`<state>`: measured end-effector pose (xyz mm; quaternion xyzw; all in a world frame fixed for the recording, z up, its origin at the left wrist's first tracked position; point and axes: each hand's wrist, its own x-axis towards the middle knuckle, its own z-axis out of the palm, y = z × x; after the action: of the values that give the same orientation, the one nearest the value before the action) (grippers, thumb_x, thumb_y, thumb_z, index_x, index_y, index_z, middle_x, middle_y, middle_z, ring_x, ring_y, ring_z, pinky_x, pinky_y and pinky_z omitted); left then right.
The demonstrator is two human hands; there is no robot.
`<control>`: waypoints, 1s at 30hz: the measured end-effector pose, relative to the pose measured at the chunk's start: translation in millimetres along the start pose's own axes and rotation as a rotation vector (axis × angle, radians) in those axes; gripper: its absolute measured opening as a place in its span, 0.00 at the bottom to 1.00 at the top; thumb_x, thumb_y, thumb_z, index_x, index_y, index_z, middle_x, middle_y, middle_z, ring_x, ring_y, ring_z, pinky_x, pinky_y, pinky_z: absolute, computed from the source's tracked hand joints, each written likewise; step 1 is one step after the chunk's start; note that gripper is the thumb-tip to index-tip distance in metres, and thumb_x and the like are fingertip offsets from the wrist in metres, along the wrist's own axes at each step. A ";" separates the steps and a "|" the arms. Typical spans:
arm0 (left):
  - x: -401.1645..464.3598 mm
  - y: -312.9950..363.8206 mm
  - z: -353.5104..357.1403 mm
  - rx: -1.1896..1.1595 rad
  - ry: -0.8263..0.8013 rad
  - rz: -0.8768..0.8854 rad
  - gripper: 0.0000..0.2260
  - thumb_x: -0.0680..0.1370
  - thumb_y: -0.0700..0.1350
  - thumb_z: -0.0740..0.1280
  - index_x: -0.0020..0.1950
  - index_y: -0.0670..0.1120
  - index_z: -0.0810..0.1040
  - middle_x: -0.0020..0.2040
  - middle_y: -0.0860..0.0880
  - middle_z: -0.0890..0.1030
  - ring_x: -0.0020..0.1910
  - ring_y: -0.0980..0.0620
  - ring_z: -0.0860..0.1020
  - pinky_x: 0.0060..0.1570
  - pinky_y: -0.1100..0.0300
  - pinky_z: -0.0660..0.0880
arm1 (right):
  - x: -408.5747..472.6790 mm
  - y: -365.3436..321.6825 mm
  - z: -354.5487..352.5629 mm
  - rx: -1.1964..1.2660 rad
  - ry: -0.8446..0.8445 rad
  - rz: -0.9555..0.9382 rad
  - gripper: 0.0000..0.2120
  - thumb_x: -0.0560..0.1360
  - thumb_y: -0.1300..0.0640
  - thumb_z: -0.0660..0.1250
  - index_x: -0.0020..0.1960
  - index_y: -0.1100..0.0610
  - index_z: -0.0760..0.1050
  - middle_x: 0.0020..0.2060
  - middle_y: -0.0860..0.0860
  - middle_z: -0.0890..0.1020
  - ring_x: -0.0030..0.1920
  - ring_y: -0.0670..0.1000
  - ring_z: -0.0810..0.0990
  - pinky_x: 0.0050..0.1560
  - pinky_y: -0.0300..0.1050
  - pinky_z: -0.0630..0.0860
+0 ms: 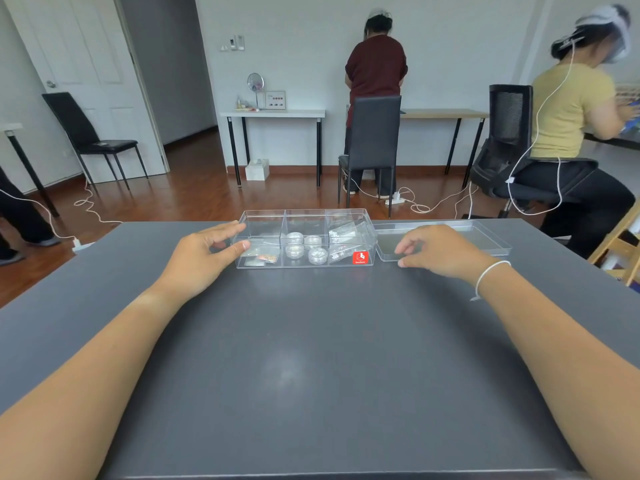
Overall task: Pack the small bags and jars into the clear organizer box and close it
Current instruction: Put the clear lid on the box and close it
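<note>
The clear organizer box (263,216) stands open near the far edge of the dark grey table (311,358). Its left compartment holds small bags (261,255), the middle one several small round jars (306,247), and the right one more small bags (346,239). A red sticker (360,258) marks its front right corner. The clear lid (485,237) lies flat just right of the box. My left hand (204,258) rests against the box's left end, fingers spread. My right hand (440,251) hovers over the lid's near left part, fingertips at its edge; whether it grips the lid is unclear.
Beyond the table lies a wooden floor with white cables (426,202). A black chair (372,140) and two people, one standing (375,64) and one seated (568,112), are at the back. A wooden frame (620,244) sits off the table's right edge.
</note>
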<state>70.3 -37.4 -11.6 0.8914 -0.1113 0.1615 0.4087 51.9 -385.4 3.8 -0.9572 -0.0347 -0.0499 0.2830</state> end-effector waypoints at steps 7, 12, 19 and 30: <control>0.0 -0.3 -0.4 -0.002 -0.001 -0.003 0.17 0.73 0.50 0.68 0.62 0.53 0.76 0.67 0.55 0.73 0.54 0.58 0.73 0.57 0.67 0.61 | -3.4 -4.5 -1.7 -0.080 0.071 -0.009 0.06 0.71 0.61 0.66 0.37 0.52 0.77 0.42 0.50 0.80 0.44 0.51 0.76 0.43 0.42 0.68; -0.1 -0.7 -0.2 -0.010 -0.005 -0.001 0.17 0.73 0.50 0.68 0.62 0.52 0.76 0.67 0.54 0.73 0.55 0.56 0.74 0.59 0.66 0.61 | -1.9 -5.0 -13.8 -0.056 0.361 -0.093 0.05 0.73 0.62 0.62 0.41 0.55 0.73 0.42 0.49 0.76 0.42 0.53 0.72 0.43 0.44 0.65; 0.4 -0.9 0.7 -0.025 -0.007 -0.004 0.17 0.73 0.50 0.68 0.62 0.53 0.76 0.67 0.54 0.73 0.57 0.61 0.71 0.57 0.70 0.59 | -2.3 -23.4 -28.5 0.202 0.685 -0.285 0.03 0.75 0.61 0.61 0.45 0.55 0.71 0.39 0.50 0.77 0.36 0.49 0.75 0.41 0.35 0.72; -1.6 8.4 4.3 -0.037 0.017 -0.001 0.18 0.73 0.48 0.69 0.63 0.53 0.74 0.68 0.53 0.71 0.60 0.55 0.72 0.58 0.67 0.61 | -22.0 -89.6 -33.1 0.832 0.785 -0.525 0.13 0.76 0.66 0.58 0.41 0.49 0.67 0.47 0.46 0.78 0.41 0.48 0.80 0.43 0.40 0.79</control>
<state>66.9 -45.9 -9.0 0.8823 -0.1103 0.1665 0.4261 19.0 -329.2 77.1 -0.6370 -0.1786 -0.4477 0.6015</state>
